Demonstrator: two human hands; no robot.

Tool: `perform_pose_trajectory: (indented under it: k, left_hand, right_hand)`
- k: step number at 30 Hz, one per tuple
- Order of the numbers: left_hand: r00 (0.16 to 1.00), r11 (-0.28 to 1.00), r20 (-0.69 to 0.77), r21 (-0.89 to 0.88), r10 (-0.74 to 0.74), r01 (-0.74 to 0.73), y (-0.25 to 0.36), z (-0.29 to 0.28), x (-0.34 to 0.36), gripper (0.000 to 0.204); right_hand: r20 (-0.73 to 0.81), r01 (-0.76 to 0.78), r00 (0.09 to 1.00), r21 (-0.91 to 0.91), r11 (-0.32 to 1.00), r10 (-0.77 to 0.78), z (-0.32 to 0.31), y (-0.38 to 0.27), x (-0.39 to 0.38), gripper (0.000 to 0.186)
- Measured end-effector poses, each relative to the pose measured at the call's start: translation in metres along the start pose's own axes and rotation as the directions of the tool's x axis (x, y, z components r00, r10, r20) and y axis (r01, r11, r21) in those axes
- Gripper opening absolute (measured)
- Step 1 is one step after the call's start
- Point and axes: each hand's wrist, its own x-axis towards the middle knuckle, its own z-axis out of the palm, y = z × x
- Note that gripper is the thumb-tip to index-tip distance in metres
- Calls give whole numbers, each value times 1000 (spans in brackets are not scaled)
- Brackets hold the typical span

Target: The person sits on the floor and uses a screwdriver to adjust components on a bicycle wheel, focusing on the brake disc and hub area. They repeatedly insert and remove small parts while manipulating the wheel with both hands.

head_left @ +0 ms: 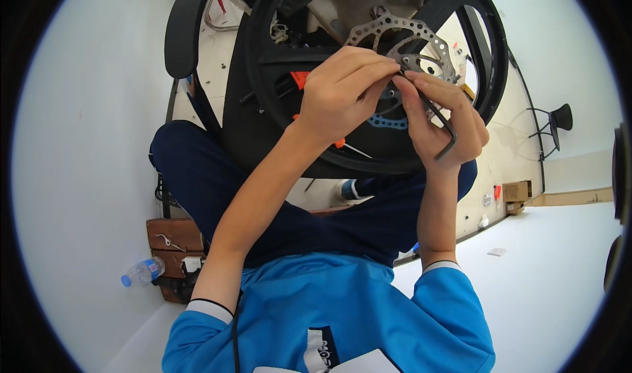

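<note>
A black spoked wheel [255, 44] lies flat on a dark seat in front of me, with a silver drilled brake disc [431, 36] at its hub. Over the disc, my right hand [454, 120] grips a black L-shaped hex key [451, 138], its bent end pointing down toward my wrist. My left hand [342, 90] pinches with closed fingertips at the key's far end, meeting the right fingertips. Whatever small piece may be between the left fingers is hidden. An orange-handled screwdriver [339, 143] lies below my left wrist.
A black armrest [181, 31] rises at the left. Beside my left knee, a plastic bottle [145, 271] lies against a brown box [174, 231] with a silver lever on it. At the right are a cardboard box [517, 190] and a black chair [561, 118].
</note>
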Motion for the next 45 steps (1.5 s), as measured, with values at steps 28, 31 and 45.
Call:
perform_pose_trajectory:
  k: [28,31,45]
  left_hand:
    - [1000,994,28,107,8,-11,-3,-3,7,30]
    - [1000,994,20,109,-21,19,-3,-2,2,30]
    - [995,995,17,17,-100,99,-1,1,-3,28]
  right_hand:
    - [212,-18,977,111,994,-6,-13,-4,11,27]
    - [177,-31,984,107,994,12,-9,-4,12,28]
    - [9,31,999,53,998,-32,-2,3,7,20]
